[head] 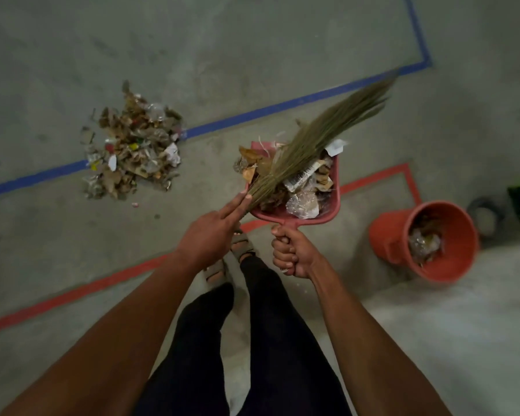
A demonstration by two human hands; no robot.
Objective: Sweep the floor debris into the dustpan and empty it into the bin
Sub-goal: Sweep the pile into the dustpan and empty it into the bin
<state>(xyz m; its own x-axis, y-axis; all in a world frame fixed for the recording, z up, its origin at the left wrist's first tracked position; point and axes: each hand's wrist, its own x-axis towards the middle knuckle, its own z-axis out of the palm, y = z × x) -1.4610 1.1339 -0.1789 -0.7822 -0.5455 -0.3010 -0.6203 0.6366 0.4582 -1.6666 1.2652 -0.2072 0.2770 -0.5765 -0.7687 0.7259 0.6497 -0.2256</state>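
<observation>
Right hand [291,255] fist-grip on dustpan [332,213] handle, left hand [213,232] holding broom [315,136], two fingers extended

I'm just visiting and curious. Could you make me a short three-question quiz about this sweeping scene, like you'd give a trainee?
1. True or false: the red plastic dustpan is empty.
2. Which hand grips the dustpan's handle: the left hand or the right hand?
3. Multiple choice: where does the grass-bristle broom lie? A) across the loaded dustpan B) inside the round red plastic bin C) flat on the debris pile left on the grey concrete floor

Key: 1. False, it is heaped with leaves, paper and plastic scraps. 2. The right hand. 3. A.
</observation>
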